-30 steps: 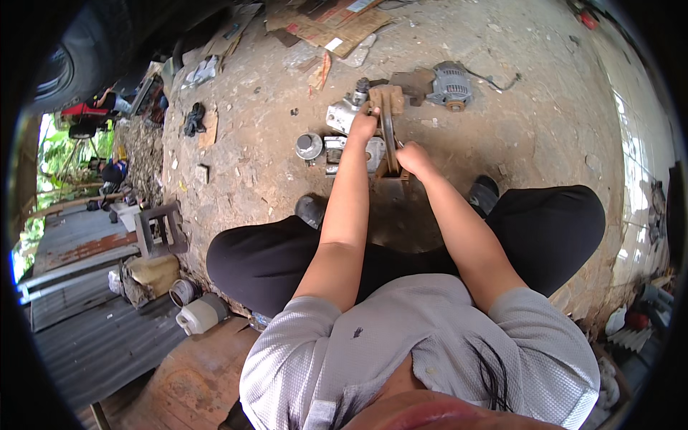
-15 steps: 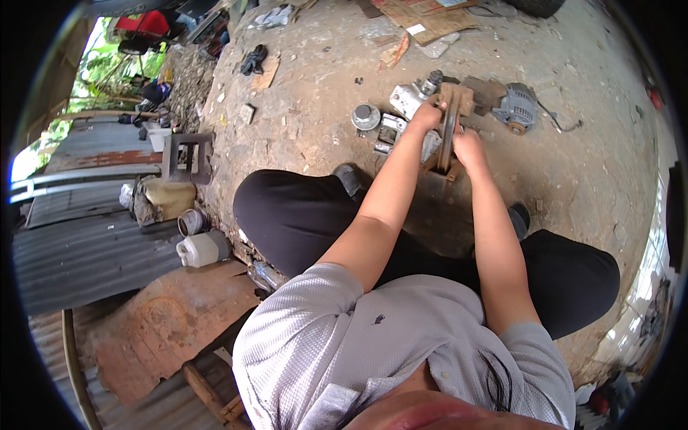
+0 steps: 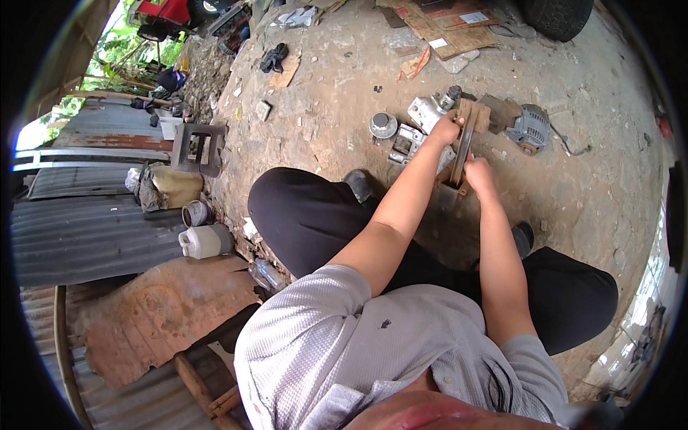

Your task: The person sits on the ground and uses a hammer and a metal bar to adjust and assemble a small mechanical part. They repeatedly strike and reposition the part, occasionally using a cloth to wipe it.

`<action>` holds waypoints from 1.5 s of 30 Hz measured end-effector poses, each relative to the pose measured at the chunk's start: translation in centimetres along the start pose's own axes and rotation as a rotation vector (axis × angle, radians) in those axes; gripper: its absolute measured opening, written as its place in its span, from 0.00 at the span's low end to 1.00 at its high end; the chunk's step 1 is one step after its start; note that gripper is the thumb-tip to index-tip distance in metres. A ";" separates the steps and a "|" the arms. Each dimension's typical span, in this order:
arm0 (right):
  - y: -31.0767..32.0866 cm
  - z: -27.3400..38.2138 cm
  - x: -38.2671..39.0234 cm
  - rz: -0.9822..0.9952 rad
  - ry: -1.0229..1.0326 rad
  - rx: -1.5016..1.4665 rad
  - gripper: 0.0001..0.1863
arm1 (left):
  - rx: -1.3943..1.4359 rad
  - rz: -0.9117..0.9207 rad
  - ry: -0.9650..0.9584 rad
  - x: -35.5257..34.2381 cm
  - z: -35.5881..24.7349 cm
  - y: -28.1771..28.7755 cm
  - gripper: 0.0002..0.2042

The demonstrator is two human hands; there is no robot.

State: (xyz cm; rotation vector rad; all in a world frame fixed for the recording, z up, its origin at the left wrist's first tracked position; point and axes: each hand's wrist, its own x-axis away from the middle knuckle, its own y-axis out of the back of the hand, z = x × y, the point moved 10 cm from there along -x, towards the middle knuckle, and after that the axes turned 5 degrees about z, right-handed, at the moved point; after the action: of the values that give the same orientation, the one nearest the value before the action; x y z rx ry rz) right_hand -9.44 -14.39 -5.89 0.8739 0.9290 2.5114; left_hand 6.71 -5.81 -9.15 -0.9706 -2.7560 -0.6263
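Between my bent legs and the far parts stands a rusty vise-like metal tool (image 3: pixel 465 152), long and narrow, with a block at its far end. My left hand (image 3: pixel 446 130) is closed against its far left side. Low on the right side, my right hand (image 3: pixel 480 176) has its fingers curled in; what they hold is hidden. Grey metal castings (image 3: pixel 408 143) lie left of the tool, partly behind my left hand. A round metal part (image 3: pixel 383 125) sits farther left. On the right an alternator (image 3: pixel 530 127) with a short cable rests on the ground.
Flattened cardboard (image 3: pixel 448 36) and a tire (image 3: pixel 560 16) are at the far side. A black crumpled cloth (image 3: pixel 274 57) lies far left. Along the left stand a dark plastic stool (image 3: pixel 198 149), a yellowish jerrycan (image 3: pixel 179 188), a white jug (image 3: pixel 204 241) and corrugated sheets (image 3: pixel 93 229).
The whole view has shifted, so the scene sits slightly lower and to the right. My right hand has moved a little toward me along the tool; the left stays by its far end.
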 end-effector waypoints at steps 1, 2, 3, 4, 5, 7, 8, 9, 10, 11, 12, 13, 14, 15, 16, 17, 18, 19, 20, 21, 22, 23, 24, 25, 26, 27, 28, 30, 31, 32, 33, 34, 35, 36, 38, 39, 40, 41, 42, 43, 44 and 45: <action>0.3 0.1 -0.5 -0.015 0.022 -0.029 0.29 | 0.039 0.007 0.010 -0.2 0.1 0.0 0.25; 0.5 0.3 -1.1 -0.010 0.056 -0.046 0.28 | 0.056 0.014 0.011 -0.3 0.3 0.1 0.25; 0.7 0.6 -1.8 -0.005 0.091 -0.063 0.28 | 0.073 0.020 0.013 -0.4 0.4 0.3 0.25; 0.6 0.6 -2.2 0.003 0.122 -0.079 0.27 | 0.092 0.029 0.017 -0.3 0.6 0.2 0.25; 0.0 -0.3 -1.6 -0.036 -0.006 0.033 0.25 | 0.046 0.012 0.002 -0.4 0.6 0.5 0.25; -3.0 -2.4 -1.3 0.042 0.021 0.106 0.25 | -0.043 -0.015 -0.034 -0.2 0.2 0.5 0.25; -3.3 -3.1 -1.0 0.042 0.007 0.077 0.25 | -0.041 -0.013 -0.026 -0.1 0.0 0.2 0.25; -2.8 -3.4 -1.7 0.017 0.009 -0.017 0.25 | -0.039 -0.010 -0.019 -0.1 -0.4 -0.1 0.25; -2.1 -2.7 -2.4 -0.002 0.020 -0.111 0.25 | -0.038 -0.016 -0.008 0.0 -0.4 0.1 0.25; -1.4 -2.1 -2.6 -0.014 0.031 -0.204 0.26 | -0.014 -0.003 0.009 -0.1 0.0 0.4 0.25; -0.8 1.1 -1.4 -0.015 0.086 -0.242 0.26 | 0.005 -0.012 0.050 0.2 1.7 2.0 0.24; -1.0 1.5 -1.3 -0.011 0.074 -0.185 0.26 | 0.037 0.004 0.068 0.1 2.3 1.9 0.24; -0.3 0.8 -1.7 -0.029 0.055 -0.128 0.26 | 0.047 0.029 0.044 -0.2 1.4 1.0 0.24; -1.9 -1.4 -2.0 0.025 0.022 0.015 0.25 | 0.056 0.053 0.020 -0.3 0.6 0.2 0.24; -3.2 -1.9 -1.1 0.093 -0.009 0.152 0.25 | 0.060 0.071 0.007 -0.2 0.1 0.0 0.23; -3.3 -3.2 0.0 0.050 -0.090 0.053 0.25 | 0.081 0.099 0.042 -0.1 0.1 -0.4 0.23; -2.7 -3.3 -0.3 0.041 -0.074 0.033 0.25 | 0.073 0.092 0.040 -0.1 -0.6 -0.8 0.23; -1.9 -1.6 -0.3 0.047 -0.046 0.009 0.25 | 0.058 0.068 0.047 0.0 -0.4 0.0 0.23; -1.1 -0.2 0.0 0.058 -0.024 -0.013 0.25 | 0.046 0.049 0.062 0.4 0.4 0.2 0.23; -0.2 2.2 0.0 0.086 -0.032 -0.084 0.26 | 0.052 0.040 0.079 0.0 1.8 1.1 0.24; 1.0 2.3 -0.7 0.077 0.005 -0.142 0.28 | 0.057 0.052 0.078 -0.3 1.8 0.6 0.24; 0.9 1.7 -0.4 0.072 -0.037 -0.069 0.28 | 0.062 0.064 0.079 -0.4 2.1 0.3 0.24; 0.7 1.1 -0.2 0.069 -0.079 0.003 0.29 | 0.067 0.075 0.080 -0.6 2.3 -0.2 0.24; -1.0 0.3 -0.5 0.101 -0.049 0.113 0.30 | 0.159 0.069 0.059 -1.6 2.8 0.2 0.24; -2.4 -3.0 -0.7 0.119 -0.064 0.224 0.30 | 0.093 0.083 0.012 -2.0 1.1 -1.2 0.25; -2.0 -3.0 -0.1 -0.008 -0.045 0.097 0.29 | 0.013 0.072 -0.013 -1.8 0.9 -1.0 0.25; -1.5 -1.8 -0.3 -0.003 -0.027 0.033 0.29 | -0.071 0.058 -0.035 -1.7 0.7 -0.6 0.25; -0.7 1.6 -0.4 0.064 0.014 -0.092 0.29 | 0.002 0.032 0.046 -0.9 2.8 1.0 0.25; -0.1 1.5 -1.2 0.092 0.032 -0.210 0.29 | 0.048 0.044 0.079 -0.9 3.0 0.7 0.25; 1.6 2.4 -0.7 0.068 0.023 -0.181 0.28 | 0.095 0.052 0.098 -1.3 2.7 0.4 0.25; 0.7 1.9 -0.8 0.096 -0.012 -0.123 0.28 | 0.066 0.062 0.082 -1.1 2.6 0.6 0.25; 0.2 0.3 -1.1 0.101 -0.053 -0.059 0.28 | 0.002 0.073 0.067 -0.9 1.2 0.2 0.26; -1.1 -3.6 -1.2 0.082 -0.104 0.041 0.30 | -0.058 0.106 0.042 -0.5 -0.7 -1.1 0.27; -2.7 -5.9 -1.0 0.133 -0.093 0.103 0.30 | -0.118 0.134 0.024 0.0 -2.2 -2.1 0.29; -3.2 -4.0 -0.7 0.123 -0.120 -0.062 0.28 | 0.049 0.161 0.081 0.4 -1.3 -1.1 0.30; -1.9 -1.9 -1.1 0.091 -0.058 -0.089 0.27 | 0.038 0.145 0.077 0.0 -0.9 -0.8 0.30; -0.3 1.2 -0.9 0.083 0.012 -0.118 0.26 | 0.023 0.112 0.092 0.0 0.5 0.4 0.31; 1.1 3.5 -0.5 0.086 0.051 -0.212 0.26 | -0.052 0.065 0.098 -0.3 1.3 1.7 0.29; 0.5 3.7 -1.3 0.105 0.047 -0.209 0.29 | -0.126 0.016 0.109 -0.5 2.1 2.6 0.26; 0.8 1.8 -1.1 0.081 -0.026 -0.110 0.30 | -0.082 0.068 0.137 -0.8 2.0 0.5 0.29; 0.6 -0.9 -0.8 0.061 -0.102 -0.013 0.31 | -0.098 0.180 0.158 -0.2 0.7 -1.4 0.31; -0.9 -3.6 -0.8 0.061 -0.085 0.033 0.31 | -0.132 0.194 0.128 -0.4 -0.4 -1.8 0.31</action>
State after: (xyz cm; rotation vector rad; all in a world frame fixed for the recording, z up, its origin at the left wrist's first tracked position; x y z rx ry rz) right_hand -11.08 -15.87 -9.02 1.0253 0.9329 2.4944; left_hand 5.87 -7.49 -9.52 -1.1645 -2.4985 -0.8138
